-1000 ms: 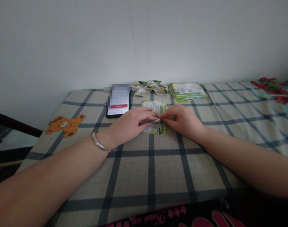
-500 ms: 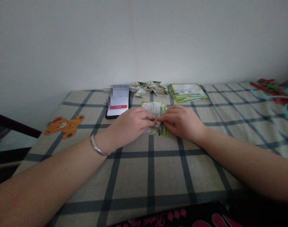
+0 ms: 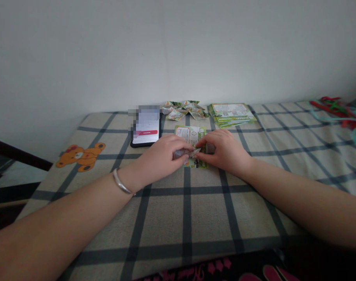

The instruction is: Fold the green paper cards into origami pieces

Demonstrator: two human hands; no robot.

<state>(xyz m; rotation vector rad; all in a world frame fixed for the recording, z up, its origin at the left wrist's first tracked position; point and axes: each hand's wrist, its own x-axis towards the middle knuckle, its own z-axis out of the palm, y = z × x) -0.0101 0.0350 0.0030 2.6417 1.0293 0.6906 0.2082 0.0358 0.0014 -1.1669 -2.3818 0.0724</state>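
Between the fingertips of both hands is a small folded piece of printed paper (image 3: 196,150), partly hidden by the fingers. My left hand (image 3: 163,156), with a silver bangle at the wrist, pinches its left side between thumb and fingers. From the right, my right hand (image 3: 224,150) grips the other side in a similar pinch. Underneath lies a flat green-and-white printed sheet (image 3: 191,132), largely covered by the hands. Several folded paper pieces (image 3: 177,114) of like print sit behind it, near the wall.
A phone (image 3: 145,130) with a lit screen lies left of the folded pieces. To their right is a stack of printed sheets (image 3: 232,111). A bear-shaped picture (image 3: 82,156) is at the left on the checked tablecloth (image 3: 166,218). Red and green strands (image 3: 338,111) lie far right.
Both hands stay over the sheet. The fingers have shifted on the folded paper, thumbs now spread lower from the forefingers. The camera view has moved slightly.
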